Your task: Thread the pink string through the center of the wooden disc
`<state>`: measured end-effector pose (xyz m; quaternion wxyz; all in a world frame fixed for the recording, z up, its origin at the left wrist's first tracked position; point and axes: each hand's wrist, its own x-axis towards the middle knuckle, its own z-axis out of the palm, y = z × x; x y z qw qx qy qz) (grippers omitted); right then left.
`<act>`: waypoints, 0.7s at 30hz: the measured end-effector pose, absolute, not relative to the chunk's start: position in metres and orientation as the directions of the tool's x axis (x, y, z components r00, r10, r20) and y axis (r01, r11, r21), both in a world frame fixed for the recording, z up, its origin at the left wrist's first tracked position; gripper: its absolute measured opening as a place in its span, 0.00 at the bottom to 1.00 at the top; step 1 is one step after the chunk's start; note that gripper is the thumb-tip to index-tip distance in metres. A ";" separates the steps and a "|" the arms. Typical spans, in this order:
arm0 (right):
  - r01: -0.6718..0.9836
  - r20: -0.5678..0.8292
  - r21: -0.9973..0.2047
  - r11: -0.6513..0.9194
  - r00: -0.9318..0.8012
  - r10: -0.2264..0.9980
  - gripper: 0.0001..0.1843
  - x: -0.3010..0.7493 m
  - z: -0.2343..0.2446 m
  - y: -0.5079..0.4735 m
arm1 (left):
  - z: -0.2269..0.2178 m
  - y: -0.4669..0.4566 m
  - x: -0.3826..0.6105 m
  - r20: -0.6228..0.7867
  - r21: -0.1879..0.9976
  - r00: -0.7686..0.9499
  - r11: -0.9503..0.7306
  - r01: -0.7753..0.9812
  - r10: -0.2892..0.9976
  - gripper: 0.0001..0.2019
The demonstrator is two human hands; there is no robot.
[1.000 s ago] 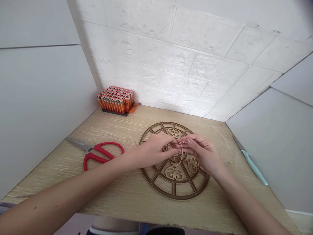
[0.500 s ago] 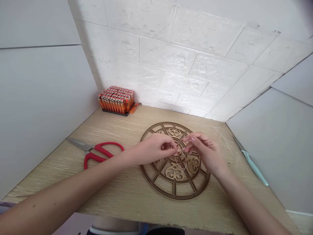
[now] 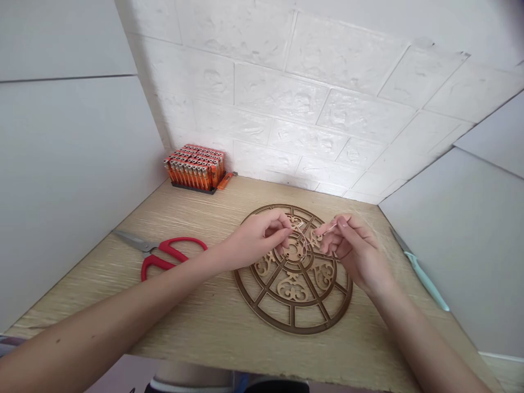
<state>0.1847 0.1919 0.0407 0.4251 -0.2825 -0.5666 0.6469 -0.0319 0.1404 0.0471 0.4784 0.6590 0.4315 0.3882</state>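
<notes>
My left hand is closed in a pinch on a thin white thread, which curls in a loose loop to the right of its fingertips. My right hand pinches a short, thin pale strand between thumb and forefinger; whether it is the same thread or a needle I cannot make out. Under both hands lies a round brown openwork wooden disc with spokes, rings and scroll cutouts. Its upper left part is partly hidden by my left hand.
Red-handled scissors lie open at the left, near my left forearm. At the back left stands a block of orange lighters, with one loose lighter beside it. A knife with a mint handle rests along the right panel.
My hands have moved apart and slightly up. The right hand has shifted right, away from the left fingertips, and more of the disc's centre shows between them.
</notes>
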 end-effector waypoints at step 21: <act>-0.203 0.022 -0.978 -0.043 -0.309 0.951 0.17 0.189 0.035 0.202 | 0.057 0.138 -0.037 0.077 0.958 0.189 -0.126 0.258 0.979 0.18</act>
